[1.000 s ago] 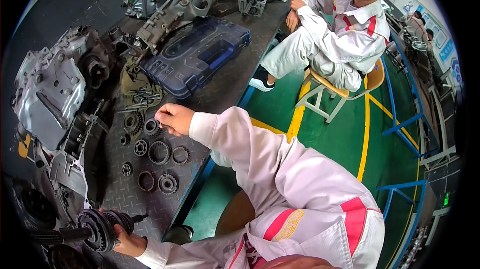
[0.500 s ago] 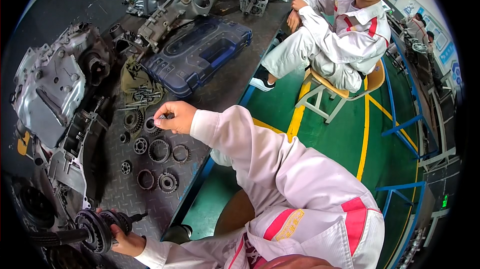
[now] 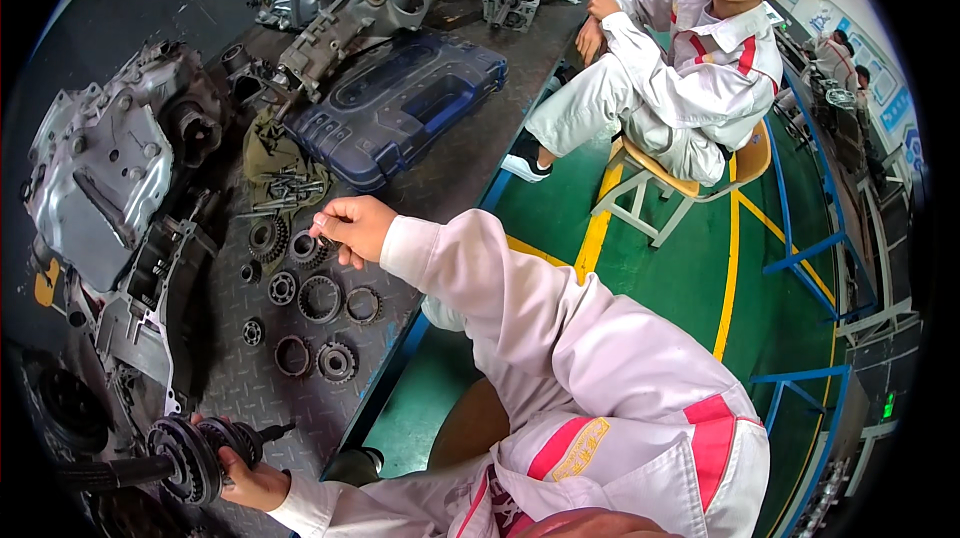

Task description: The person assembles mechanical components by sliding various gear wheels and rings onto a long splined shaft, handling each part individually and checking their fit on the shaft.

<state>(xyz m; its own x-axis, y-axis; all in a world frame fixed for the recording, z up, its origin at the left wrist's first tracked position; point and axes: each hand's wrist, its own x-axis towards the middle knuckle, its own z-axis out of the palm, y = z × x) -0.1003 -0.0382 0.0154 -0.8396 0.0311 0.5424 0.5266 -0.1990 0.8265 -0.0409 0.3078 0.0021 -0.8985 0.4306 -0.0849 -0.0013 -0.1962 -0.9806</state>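
Note:
My left hand (image 3: 252, 481) is wrapped round a gear shaft (image 3: 190, 463), a dark shaft carrying several gears and held roughly level at the lower left. My right hand (image 3: 358, 226) reaches over the bench, thumb and forefinger pinched at the upper rim of a toothed gear (image 3: 308, 250); part of that rim is hidden by the fingers. Around it lie another gear (image 3: 267, 236), a ball bearing (image 3: 282, 288), a large toothed ring (image 3: 320, 299), a thinner ring (image 3: 362, 305), a brownish ring (image 3: 293, 356), a gear (image 3: 336, 362) and a small bearing (image 3: 253, 331).
A gearbox housing (image 3: 100, 178) stands at the left. Beyond the gears are bolts on a cloth (image 3: 285, 188) and a blue tool case (image 3: 400, 103), with more castings (image 3: 375, 13) behind. Past the bench edge, a person (image 3: 670, 68) sits on a chair (image 3: 665, 173).
The right hand's fingers have shifted slightly, and the grey part seen beneath them earlier no longer shows there. My left hand stays on the gear shaft.

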